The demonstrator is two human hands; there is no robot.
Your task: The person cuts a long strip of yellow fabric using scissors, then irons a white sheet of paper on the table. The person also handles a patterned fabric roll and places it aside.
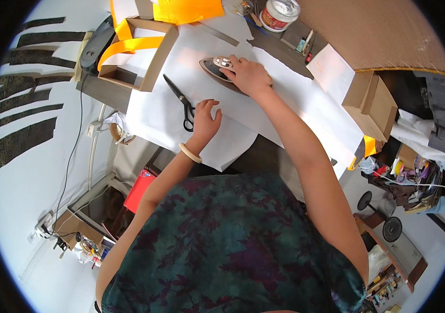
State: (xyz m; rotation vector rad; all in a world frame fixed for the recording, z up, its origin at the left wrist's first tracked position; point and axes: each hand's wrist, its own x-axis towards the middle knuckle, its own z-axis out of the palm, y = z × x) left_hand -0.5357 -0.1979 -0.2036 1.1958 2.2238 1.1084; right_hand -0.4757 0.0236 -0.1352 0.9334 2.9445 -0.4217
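Note:
My right hand (248, 75) grips the top of a clothes iron (209, 68), a dark and bronze one lying on white paper (154, 125) spread over the desk. My left hand (206, 117) is lower and to the left, fingers loosely bent and apart on the paper, holding nothing, with a pale bangle on the wrist. Just left of that hand, black-handled scissors (187, 112) lie with their blades pointing up and left. A faint pink patch shows on the paper above the scissors.
An open cardboard box (160, 62) with orange strips (134, 44) stands upper left, orange sheet (186, 8) behind it. A white tub (280, 15) and small tools sit at the back. A folded cardboard box (368, 107) is at the right. Dark strips (27, 146) are stuck on the left wall.

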